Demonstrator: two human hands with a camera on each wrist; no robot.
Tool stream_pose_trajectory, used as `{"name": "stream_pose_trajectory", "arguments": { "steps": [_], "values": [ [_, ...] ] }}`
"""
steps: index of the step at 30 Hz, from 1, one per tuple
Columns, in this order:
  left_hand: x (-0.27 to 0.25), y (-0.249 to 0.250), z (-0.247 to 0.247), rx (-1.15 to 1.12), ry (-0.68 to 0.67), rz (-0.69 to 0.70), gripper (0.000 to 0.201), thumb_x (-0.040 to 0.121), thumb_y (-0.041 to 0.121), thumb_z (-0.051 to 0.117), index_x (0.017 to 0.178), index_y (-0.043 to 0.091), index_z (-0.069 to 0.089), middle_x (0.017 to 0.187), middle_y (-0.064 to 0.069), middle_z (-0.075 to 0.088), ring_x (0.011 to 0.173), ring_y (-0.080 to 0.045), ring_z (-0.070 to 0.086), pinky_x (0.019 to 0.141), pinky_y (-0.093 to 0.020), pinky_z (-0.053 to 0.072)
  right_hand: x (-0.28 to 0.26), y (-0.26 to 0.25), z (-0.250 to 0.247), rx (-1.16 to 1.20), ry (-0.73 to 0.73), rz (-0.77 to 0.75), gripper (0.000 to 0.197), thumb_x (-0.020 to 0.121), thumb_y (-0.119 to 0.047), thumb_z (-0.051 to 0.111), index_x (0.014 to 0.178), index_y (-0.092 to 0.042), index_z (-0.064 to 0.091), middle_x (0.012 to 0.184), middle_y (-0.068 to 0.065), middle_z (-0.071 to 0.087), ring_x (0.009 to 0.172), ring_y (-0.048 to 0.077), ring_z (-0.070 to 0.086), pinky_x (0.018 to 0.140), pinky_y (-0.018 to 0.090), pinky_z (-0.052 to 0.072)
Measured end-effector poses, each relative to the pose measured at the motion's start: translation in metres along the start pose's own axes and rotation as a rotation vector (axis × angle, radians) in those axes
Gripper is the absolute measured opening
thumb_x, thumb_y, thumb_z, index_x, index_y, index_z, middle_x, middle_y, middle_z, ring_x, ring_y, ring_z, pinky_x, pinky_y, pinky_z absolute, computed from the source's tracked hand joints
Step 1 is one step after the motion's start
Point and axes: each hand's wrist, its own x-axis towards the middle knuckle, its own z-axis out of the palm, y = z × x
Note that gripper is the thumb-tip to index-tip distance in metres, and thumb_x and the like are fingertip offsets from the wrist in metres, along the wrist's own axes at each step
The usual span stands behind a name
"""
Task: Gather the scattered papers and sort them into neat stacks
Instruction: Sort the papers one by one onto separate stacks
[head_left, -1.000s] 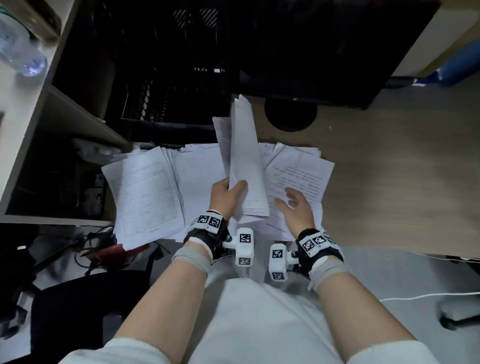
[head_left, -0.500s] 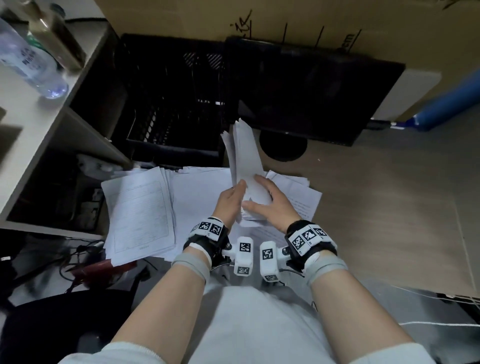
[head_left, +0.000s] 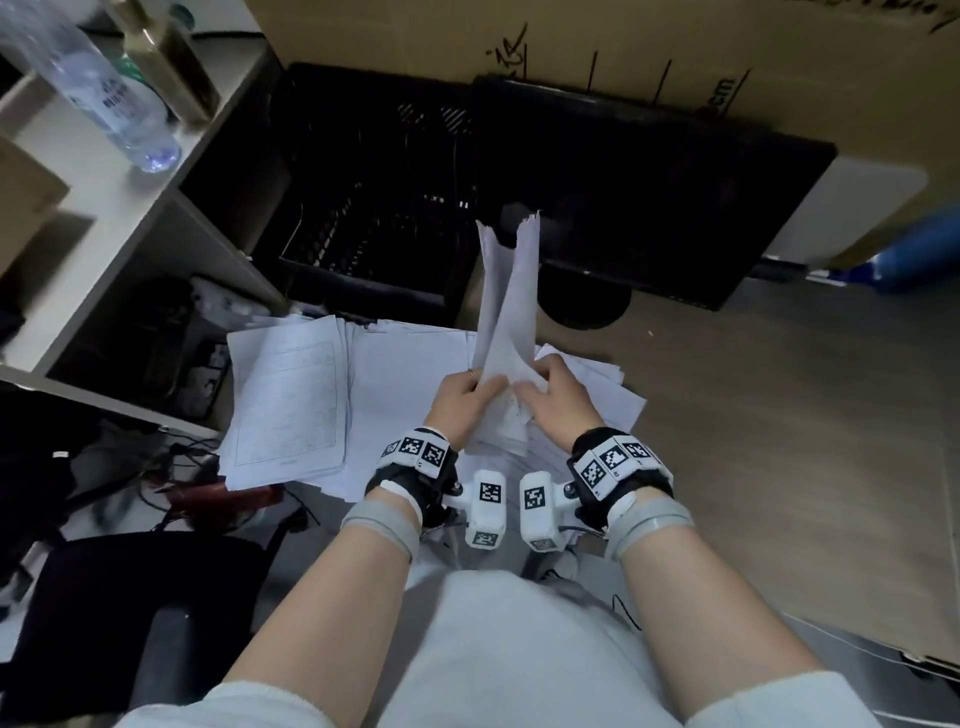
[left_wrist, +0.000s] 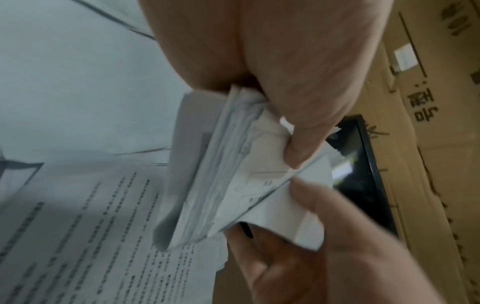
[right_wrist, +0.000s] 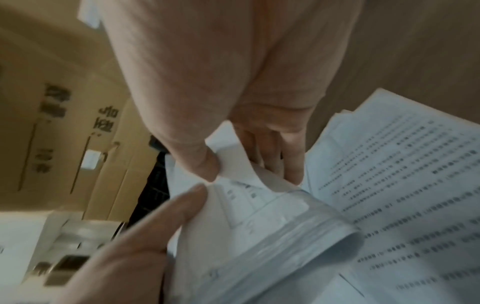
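Note:
A bundle of white printed sheets (head_left: 506, 322) stands upright on its lower edge over the desk, its top fanned into two peaks. My left hand (head_left: 460, 397) grips the bundle's lower left side; my right hand (head_left: 553, 392) pinches its lower right corner. In the left wrist view my thumb presses the bundle (left_wrist: 223, 174) near its thick edge. Seen from the right wrist, thumb and forefinger pinch a curled sheet (right_wrist: 239, 164) of it. More loose papers (head_left: 291, 400) lie spread flat on the desk under and left of both hands.
A black mesh crate (head_left: 374, 218) and a dark monitor (head_left: 649, 192) with a round base stand behind the papers. A shelf (head_left: 130, 218) at left carries bottles (head_left: 109, 88). Cardboard boxes (head_left: 623, 36) line the back. Bare wooden desk (head_left: 779, 415) extends right. Cables lie lower left.
My right hand left the flat papers and came to the bundle, now pinching it beside my left hand. The bundle has been raised more upright and its top has split apart.

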Motion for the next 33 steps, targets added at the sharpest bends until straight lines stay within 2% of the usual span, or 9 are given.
{"name": "stream_pose_trajectory", "arguments": {
  "steps": [6, 11, 14, 16, 19, 22, 27, 29, 33],
  "values": [
    [-0.001, -0.013, -0.008, -0.127, 0.237, -0.067, 0.018, 0.094, 0.023, 0.068, 0.086, 0.008, 0.071, 0.098, -0.021, 0.075, 0.094, -0.040, 0.072, 0.083, -0.052, 0.060, 0.003, 0.041, -0.020, 0.304, 0.341, 0.246, 0.024, 0.095, -0.014, 0.049, 0.119, -0.014, 0.048, 0.095, 0.003, 0.059, 0.075, 0.024, 0.065, 0.080, 0.046, 0.058],
    [-0.006, -0.019, -0.009, -0.118, 0.190, -0.063, 0.021, 0.097, 0.016, 0.065, 0.097, -0.004, 0.071, 0.097, -0.021, 0.075, 0.084, -0.029, 0.072, 0.081, -0.050, 0.059, -0.006, 0.059, -0.018, 0.436, 0.207, 0.310, 0.022, 0.091, -0.023, 0.059, 0.110, -0.013, 0.062, 0.098, 0.003, 0.067, 0.079, 0.022, 0.068, 0.076, 0.041, 0.061],
    [-0.010, -0.023, -0.010, -0.125, 0.086, -0.086, 0.016, 0.098, 0.017, 0.065, 0.096, 0.003, 0.073, 0.093, -0.014, 0.077, 0.085, -0.029, 0.074, 0.079, -0.043, 0.060, -0.009, 0.064, -0.014, 0.381, 0.224, 0.289, 0.016, 0.092, -0.027, 0.064, 0.094, -0.012, 0.069, 0.087, 0.003, 0.069, 0.080, 0.026, 0.068, 0.073, 0.040, 0.062],
    [-0.010, -0.026, -0.013, -0.124, 0.095, -0.079, 0.015, 0.099, 0.017, 0.064, 0.096, 0.006, 0.073, 0.095, -0.014, 0.078, 0.090, -0.031, 0.074, 0.082, -0.042, 0.061, -0.007, 0.074, -0.008, 0.363, 0.266, 0.309, 0.018, 0.093, -0.023, 0.062, 0.101, -0.008, 0.069, 0.101, 0.007, 0.070, 0.093, 0.029, 0.068, 0.069, 0.038, 0.062],
    [-0.010, -0.032, -0.025, -0.116, 0.132, -0.057, 0.016, 0.100, 0.018, 0.062, 0.098, 0.006, 0.072, 0.102, -0.018, 0.076, 0.094, -0.031, 0.074, 0.085, -0.042, 0.061, -0.004, 0.082, 0.009, 0.307, 0.293, 0.378, 0.050, 0.092, -0.034, 0.062, 0.131, -0.005, 0.058, 0.135, 0.004, 0.057, 0.095, 0.022, 0.066, 0.073, 0.041, 0.062],
    [-0.012, -0.040, -0.046, -0.070, 0.162, -0.050, 0.016, 0.100, 0.019, 0.062, 0.095, 0.008, 0.073, 0.100, -0.017, 0.077, 0.096, -0.034, 0.074, 0.088, -0.047, 0.060, 0.007, 0.087, 0.035, 0.230, 0.283, 0.390, 0.065, 0.081, -0.049, 0.062, 0.130, -0.007, 0.060, 0.134, 0.002, 0.058, 0.107, 0.027, 0.066, 0.086, 0.047, 0.059],
    [-0.027, -0.070, -0.126, 0.034, 0.310, -0.091, 0.023, 0.100, 0.022, 0.061, 0.091, 0.003, 0.071, 0.090, -0.013, 0.076, 0.087, -0.032, 0.072, 0.081, -0.041, 0.059, 0.014, 0.045, 0.107, 0.063, 0.151, 0.416, 0.028, 0.085, -0.031, 0.059, 0.087, -0.002, 0.061, 0.098, 0.011, 0.064, 0.080, 0.028, 0.062, 0.076, 0.032, 0.050],
    [-0.037, -0.089, -0.162, 0.061, 0.397, -0.122, 0.026, 0.100, 0.024, 0.062, 0.089, 0.003, 0.070, 0.091, -0.017, 0.075, 0.087, -0.036, 0.071, 0.082, -0.043, 0.059, 0.015, 0.039, 0.138, 0.013, 0.128, 0.469, 0.025, 0.092, -0.021, 0.055, 0.096, 0.002, 0.062, 0.108, 0.019, 0.065, 0.082, 0.029, 0.058, 0.070, 0.029, 0.043],
    [-0.054, -0.121, -0.224, 0.046, 0.579, -0.177, 0.034, 0.096, 0.027, 0.063, 0.086, -0.006, 0.065, 0.082, -0.011, 0.065, 0.076, -0.020, 0.058, 0.077, -0.041, 0.053, 0.009, 0.043, 0.193, 0.000, 0.152, 0.598, 0.031, 0.091, -0.019, 0.050, 0.112, 0.000, 0.062, 0.113, 0.020, 0.068, 0.076, 0.030, 0.066, 0.066, 0.031, 0.048]
  ]
}}
